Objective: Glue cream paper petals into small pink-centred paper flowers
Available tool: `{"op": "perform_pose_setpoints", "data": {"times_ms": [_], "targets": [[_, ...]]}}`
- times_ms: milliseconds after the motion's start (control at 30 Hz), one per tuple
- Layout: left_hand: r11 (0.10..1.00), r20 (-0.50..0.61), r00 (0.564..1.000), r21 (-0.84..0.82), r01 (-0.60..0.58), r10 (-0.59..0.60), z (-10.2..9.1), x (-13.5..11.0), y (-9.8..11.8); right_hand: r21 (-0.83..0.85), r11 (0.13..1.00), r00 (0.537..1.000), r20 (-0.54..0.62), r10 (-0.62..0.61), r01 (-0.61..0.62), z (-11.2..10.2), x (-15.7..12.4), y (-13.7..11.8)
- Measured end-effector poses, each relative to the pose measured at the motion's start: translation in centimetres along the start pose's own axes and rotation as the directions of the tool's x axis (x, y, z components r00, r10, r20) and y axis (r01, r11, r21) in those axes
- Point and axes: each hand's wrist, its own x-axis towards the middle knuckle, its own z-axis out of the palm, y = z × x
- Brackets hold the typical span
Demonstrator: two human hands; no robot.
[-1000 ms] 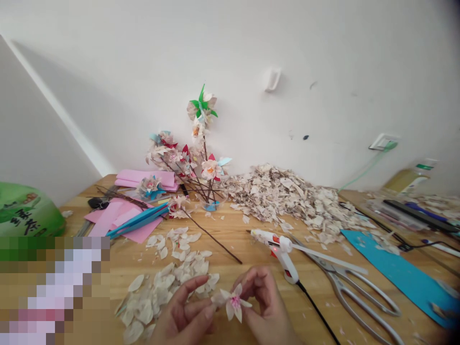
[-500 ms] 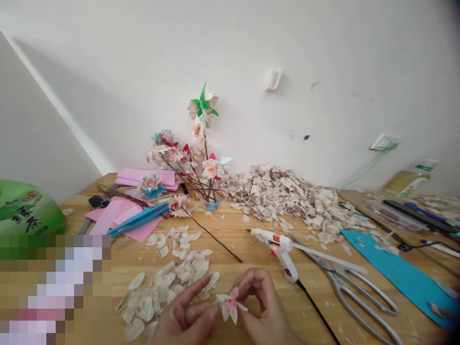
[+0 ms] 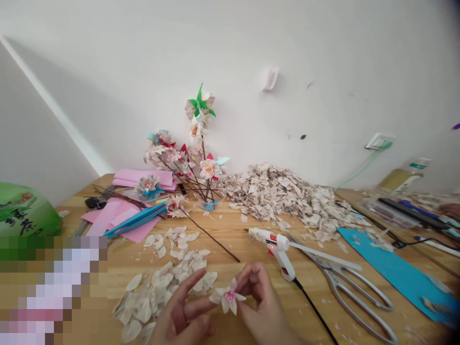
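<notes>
Bench [image 3: 233,270], light wood, seen from above. Both hands are low in the view, near the front edge, and are pinching a small cream-white flower with a pink centre [image 3: 229,296] between them. The flower sits at the fingertips, with its petals spread. The left hand [image 3: 183,306] reaches in from the left with its fingers extended, and the right hand [image 3: 260,299] curls over from the right. Exactly which fingers bear on the flower is hard to tell at this angle.

Beneath and left of the left hand lies a loose pile of pale cream petals [image 3: 143,299]. Just beyond the right hand lies a white hot-glue gun with a red-lit tip area [image 3: 282,251], its black cord [image 3: 314,309] running toward the lower edge. To the right of that hand are large silver scissors with looped handles [image 3: 348,287], and further right a sheet of bright blue card [image 3: 391,273].

Well beyond the hands are a large heap of mottled cream petals [image 3: 280,196], a thin brown twig bearing a blossom [image 3: 210,237], and a clear vessel holding flowered branches [image 3: 210,205]. Far left of the hands are sheets of pink paper [image 3: 118,215] and blue paper strips [image 3: 136,221].
</notes>
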Motion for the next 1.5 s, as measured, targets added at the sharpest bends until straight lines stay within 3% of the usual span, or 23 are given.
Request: {"op": "perform_pose_setpoints", "data": {"times_ms": [133,233,400,833,1100,1267,1500], "targets": [[0.983,-0.075,0.987,0.129,-0.130,0.141,-0.1,0.5,-1.1,0.203,0.972,0.993,0.001,0.118,-0.116,0.3,0.4,-0.4],[0.925,-0.133,0.947,0.292,-0.244,0.291,0.2,0.6,-1.2,0.365,0.914,0.984,0.079,0.162,-0.180,0.6,0.6,-0.6],[0.854,-0.170,0.901,0.426,-0.299,0.400,0.9,0.3,-0.8,0.431,0.861,0.962,0.159,0.220,-0.268,1.1,0.6,-1.3],[0.861,-0.176,0.909,0.429,-0.274,0.377,1.2,0.2,-0.6,0.395,0.875,0.958,0.171,0.230,-0.281,1.3,0.5,-1.3],[0.855,-0.201,0.900,0.444,-0.267,0.386,1.5,0.0,-0.5,0.371,0.903,0.976,0.050,0.212,-0.215,1.8,0.5,-1.4],[0.922,-0.163,0.936,0.288,-0.257,0.312,1.1,0.2,-1.3,0.316,0.937,0.982,-0.070,0.177,-0.147,1.8,0.7,-1.0],[0.961,-0.129,0.954,0.093,-0.261,0.272,-0.1,0.9,-3.5,0.035,0.999,0.984,-0.179,0.011,-0.005,1.1,0.3,-1.2]]}}
